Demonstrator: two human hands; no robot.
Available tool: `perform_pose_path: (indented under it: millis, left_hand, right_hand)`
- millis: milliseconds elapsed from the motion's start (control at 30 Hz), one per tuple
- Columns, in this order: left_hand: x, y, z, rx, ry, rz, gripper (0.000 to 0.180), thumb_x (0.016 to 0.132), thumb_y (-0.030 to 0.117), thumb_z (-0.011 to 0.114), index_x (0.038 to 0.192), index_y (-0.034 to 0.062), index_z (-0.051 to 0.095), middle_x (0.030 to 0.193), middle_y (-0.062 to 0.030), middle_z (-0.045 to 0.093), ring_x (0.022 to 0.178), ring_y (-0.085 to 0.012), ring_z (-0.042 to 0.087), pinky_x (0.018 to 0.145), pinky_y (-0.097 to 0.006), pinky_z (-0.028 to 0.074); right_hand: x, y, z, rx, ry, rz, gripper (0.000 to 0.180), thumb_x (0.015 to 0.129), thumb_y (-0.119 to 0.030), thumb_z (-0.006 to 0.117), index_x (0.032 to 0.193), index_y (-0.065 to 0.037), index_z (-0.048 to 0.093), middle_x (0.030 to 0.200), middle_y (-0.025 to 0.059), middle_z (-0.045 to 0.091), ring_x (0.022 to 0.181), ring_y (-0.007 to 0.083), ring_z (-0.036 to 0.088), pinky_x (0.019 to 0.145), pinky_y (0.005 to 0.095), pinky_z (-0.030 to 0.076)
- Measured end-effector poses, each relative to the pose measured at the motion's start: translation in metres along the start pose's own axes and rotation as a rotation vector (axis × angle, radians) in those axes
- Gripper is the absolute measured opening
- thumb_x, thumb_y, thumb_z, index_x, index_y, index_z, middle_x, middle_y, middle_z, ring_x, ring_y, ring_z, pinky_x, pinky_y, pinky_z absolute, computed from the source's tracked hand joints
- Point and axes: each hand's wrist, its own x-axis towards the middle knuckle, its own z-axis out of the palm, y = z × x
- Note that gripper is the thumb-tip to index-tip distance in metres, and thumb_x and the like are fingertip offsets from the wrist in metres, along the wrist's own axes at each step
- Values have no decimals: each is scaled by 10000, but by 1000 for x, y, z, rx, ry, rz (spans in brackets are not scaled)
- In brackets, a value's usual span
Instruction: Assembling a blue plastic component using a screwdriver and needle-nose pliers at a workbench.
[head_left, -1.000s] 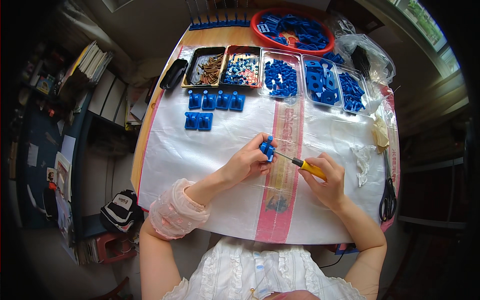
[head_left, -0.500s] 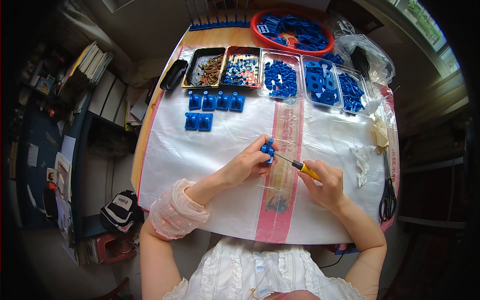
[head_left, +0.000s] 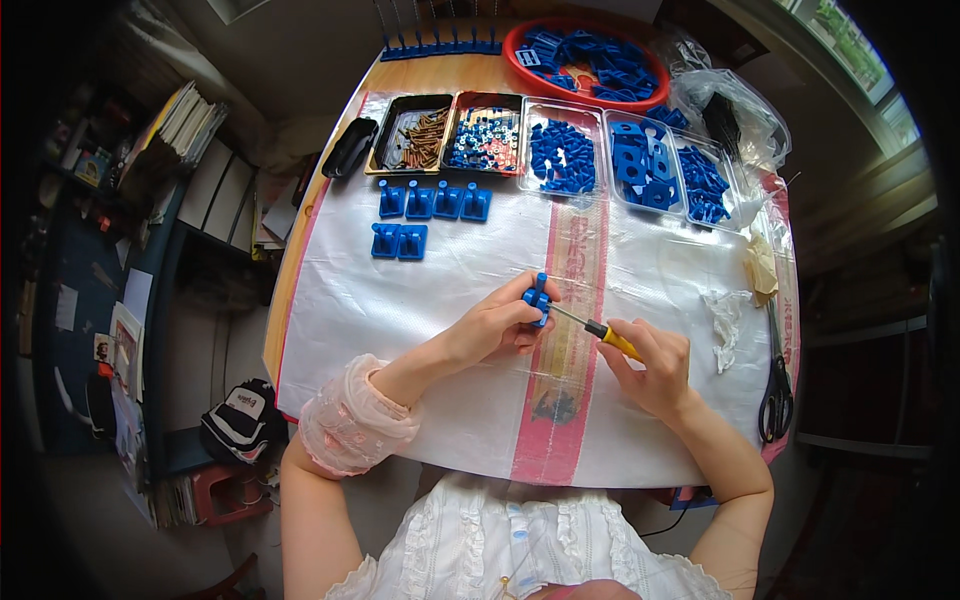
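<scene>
On the white table cover (head_left: 420, 300), seen from the head camera, the left hand (head_left: 500, 325) is closed around a small blue plastic part (head_left: 538, 296), near the middle of the table. Just beside it, the right hand (head_left: 650, 365) is closed around a yellow screwdriver (head_left: 600, 332), its tip touching the part. Six blue parts (head_left: 425, 215) lie farther back, near trays (head_left: 560, 150).

Overhead view of a table covered by a white woven sheet (head_left: 460, 290). The left hand (head_left: 500, 325) grips a small blue plastic part (head_left: 538, 298); the right hand (head_left: 655, 365) holds a yellow-handled screwdriver (head_left: 600, 331), tip against the part. Six assembled blue parts (head_left: 425, 215) lie beyond. Trays of screws (head_left: 415, 135) and blue pieces (head_left: 562, 155) line the far edge; scissors (head_left: 776, 395) lie at right.
</scene>
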Motion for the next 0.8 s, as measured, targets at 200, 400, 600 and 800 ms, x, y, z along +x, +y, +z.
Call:
perform_pose_path:
  millis: [200,400,600,800]
  left_hand:
    - [0,0,2,-6,-15,31,249,1016,119,494,1252,51,454,920,-39,512,722,-89,429,652,-249,396]
    - [4,-4,-1,-87,-49,38,197,1028,103,522,1215,45,506,924,-26,516,725,-59,473,635,-225,433]
    - [3,-5,-2,-132,-53,42,145,1031,94,519,1167,46,536,942,-34,519,778,-78,496,637,-230,442]
    - [3,-7,-5,-148,-75,41,87,1038,90,519,1113,54,544,958,-43,528,793,-93,494,638,-237,437]
  right_hand:
    - [1,2,3,3,13,19,307,776,-95,824,1033,-48,663,726,60,664,553,220,640,488,323,472]
    - [-1,4,4,19,13,26,310,782,-89,820,1046,-50,661,731,61,667,557,220,643,493,326,475]
    - [-2,4,3,17,-4,26,318,784,-85,816,1060,-48,663,732,63,662,555,219,638,491,328,471]
    - [-2,4,3,21,-15,30,317,785,-88,814,1060,-48,662,730,62,659,554,218,635,488,328,468]
